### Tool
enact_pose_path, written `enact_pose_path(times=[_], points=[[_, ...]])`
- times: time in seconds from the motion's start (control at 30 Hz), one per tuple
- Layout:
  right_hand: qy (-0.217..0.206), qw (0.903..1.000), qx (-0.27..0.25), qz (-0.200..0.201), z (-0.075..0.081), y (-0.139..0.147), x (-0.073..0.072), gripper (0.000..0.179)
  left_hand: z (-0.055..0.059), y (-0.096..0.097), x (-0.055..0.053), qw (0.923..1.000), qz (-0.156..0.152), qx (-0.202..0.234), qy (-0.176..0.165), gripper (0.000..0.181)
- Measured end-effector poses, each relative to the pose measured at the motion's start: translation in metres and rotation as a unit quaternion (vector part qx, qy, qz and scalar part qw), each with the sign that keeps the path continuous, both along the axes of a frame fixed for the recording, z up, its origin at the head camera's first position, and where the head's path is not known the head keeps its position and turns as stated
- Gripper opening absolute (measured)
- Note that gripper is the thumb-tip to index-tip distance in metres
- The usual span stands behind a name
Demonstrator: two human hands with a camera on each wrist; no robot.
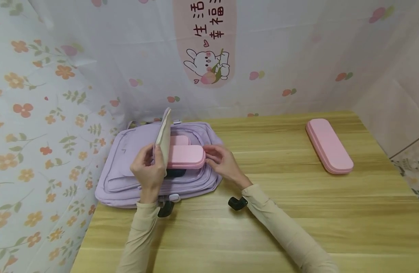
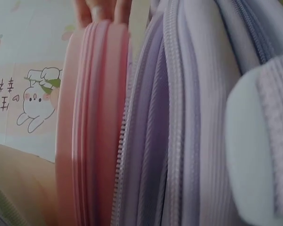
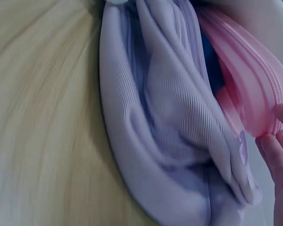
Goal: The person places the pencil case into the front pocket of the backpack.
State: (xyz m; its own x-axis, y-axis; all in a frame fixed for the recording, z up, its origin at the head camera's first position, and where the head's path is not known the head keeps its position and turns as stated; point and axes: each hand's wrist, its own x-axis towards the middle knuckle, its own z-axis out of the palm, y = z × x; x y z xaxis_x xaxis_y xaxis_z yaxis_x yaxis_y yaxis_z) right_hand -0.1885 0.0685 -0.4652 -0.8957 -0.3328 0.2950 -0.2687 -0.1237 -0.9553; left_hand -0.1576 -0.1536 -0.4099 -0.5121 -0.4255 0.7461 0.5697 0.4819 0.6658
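Observation:
A lilac backpack (image 1: 127, 151) lies flat at the table's left, its front pocket unzipped. My left hand (image 1: 149, 168) grips the raised pocket flap (image 1: 164, 140), holding it upright. With fingertips and thumb, my right hand (image 1: 224, 161) holds the rounded right end of a pink zippered pencil case (image 1: 186, 154). That case's left end is hidden behind the flap. Just beyond it, a second pink case (image 1: 180, 140) shows partly inside the pocket opening. The right wrist view shows the fingers (image 3: 272, 153) at the end of the held case (image 3: 254, 80), beside the lilac fabric.
Another pink case (image 1: 329, 146) lies on the wooden table (image 1: 281, 227) at the right. Behind the table hangs a white printed curtain (image 1: 281, 57); a floral one (image 1: 42, 132) borders the left side. A pale buckle (image 2: 254, 146) sits on the backpack's near edge.

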Motion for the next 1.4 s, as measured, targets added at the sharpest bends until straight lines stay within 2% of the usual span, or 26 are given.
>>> enact_pose_path(times=[0.2, 0.47, 0.77, 0.9, 1.07, 1.23, 1.4], points=[[0.010, 0.9996, -0.009, -0.026, 0.001, -0.020, 0.001, 0.040, 0.000, 0.002, 0.000, 0.9999, -0.004, -0.010, 0.006, 0.011], [0.041, 0.9958, 0.022, -0.079, 0.004, -0.043, 0.000, 0.038, -0.003, 0.002, 0.001, 0.9998, -0.012, -0.003, 0.016, 0.010], [0.029, 0.9963, 0.021, -0.079, 0.001, -0.051, 0.000, 0.034, -0.005, 0.003, 0.001, 0.9999, -0.010, -0.008, 0.009, 0.009], [0.029, 0.9966, 0.031, -0.071, 0.004, -0.048, 0.001, 0.033, -0.007, 0.003, 0.000, 0.9999, -0.010, -0.004, 0.003, 0.008], [0.053, 0.9934, 0.075, -0.069, 0.004, -0.037, -0.001, 0.032, -0.009, 0.001, 0.000, 0.9997, -0.018, 0.006, -0.012, 0.008], [0.064, 0.9865, 0.121, -0.091, 0.003, -0.014, 0.000, 0.034, -0.012, 0.001, 0.000, 0.9990, -0.035, 0.015, -0.024, 0.009], [0.056, 0.9822, 0.136, -0.117, -0.001, 0.015, 0.000, 0.036, -0.015, 0.001, 0.000, 0.9985, -0.045, 0.017, -0.025, 0.010]])
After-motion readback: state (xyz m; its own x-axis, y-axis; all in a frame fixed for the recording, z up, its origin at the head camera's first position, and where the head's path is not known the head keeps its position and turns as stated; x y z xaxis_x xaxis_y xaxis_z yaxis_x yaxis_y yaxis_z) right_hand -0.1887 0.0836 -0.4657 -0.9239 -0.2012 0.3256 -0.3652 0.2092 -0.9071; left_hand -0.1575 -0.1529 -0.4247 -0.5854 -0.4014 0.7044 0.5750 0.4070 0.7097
